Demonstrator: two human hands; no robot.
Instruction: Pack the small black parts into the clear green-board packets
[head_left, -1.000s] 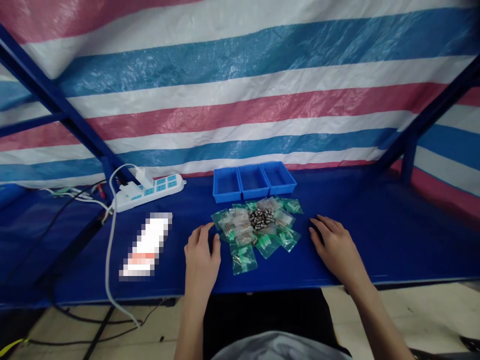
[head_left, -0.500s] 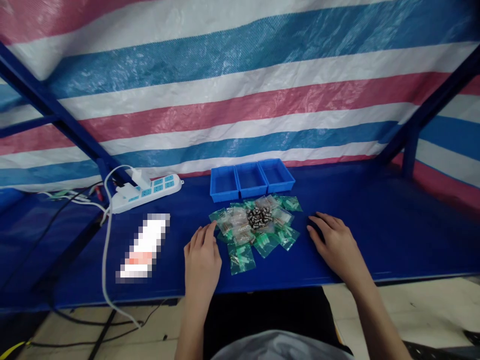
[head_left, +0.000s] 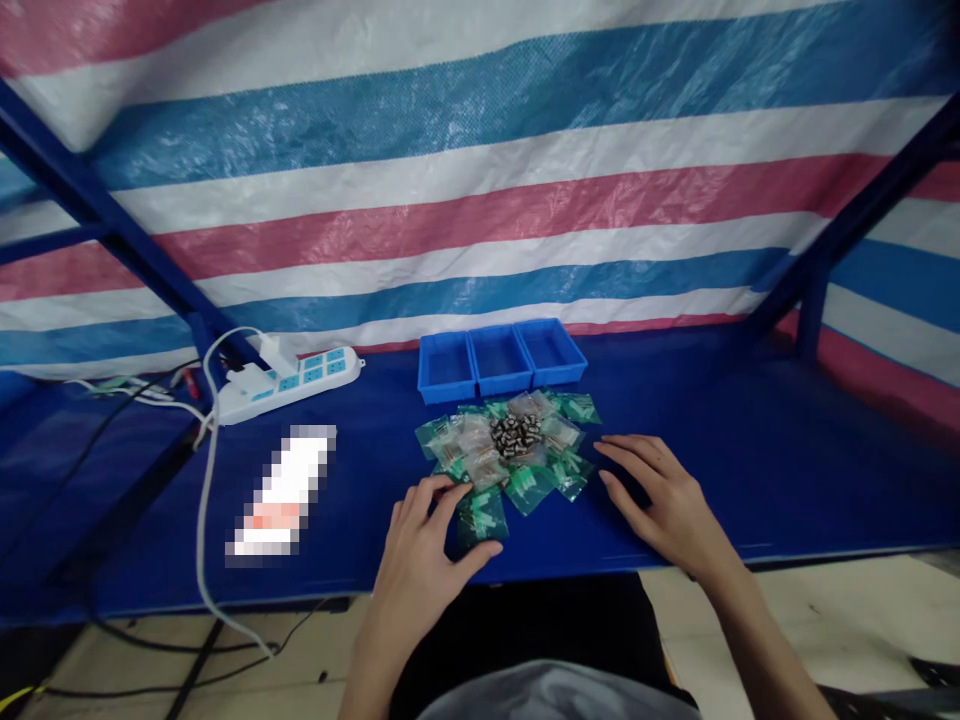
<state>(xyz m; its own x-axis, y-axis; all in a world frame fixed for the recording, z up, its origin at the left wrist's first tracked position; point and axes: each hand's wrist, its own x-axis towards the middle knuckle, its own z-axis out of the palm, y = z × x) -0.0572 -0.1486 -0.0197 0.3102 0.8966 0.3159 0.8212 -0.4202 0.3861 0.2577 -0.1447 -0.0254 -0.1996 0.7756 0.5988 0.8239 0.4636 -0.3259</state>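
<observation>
Small green bags (head_left: 517, 455) heaped mid-tabletop (head_left: 750, 460), toward the front edge, just before three blue bins (head_left: 501, 360). Left hand (head_left: 424, 555) open, fingers and thumb spread around the nearest bag (head_left: 482, 512), nothing gripped. Right hand (head_left: 664, 500) flat, open, empty, beside the heap.

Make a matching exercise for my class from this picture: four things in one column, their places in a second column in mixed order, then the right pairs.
Things:
1. left hand
2. right hand
3. blue trays
4. power strip

Places:
A. back left of the table, cable attached
B. flat on the table, right of the bags
C. in a row behind the bags
D. on the nearest green bag

Pairs: 1-D, 2-B, 3-C, 4-A
</observation>
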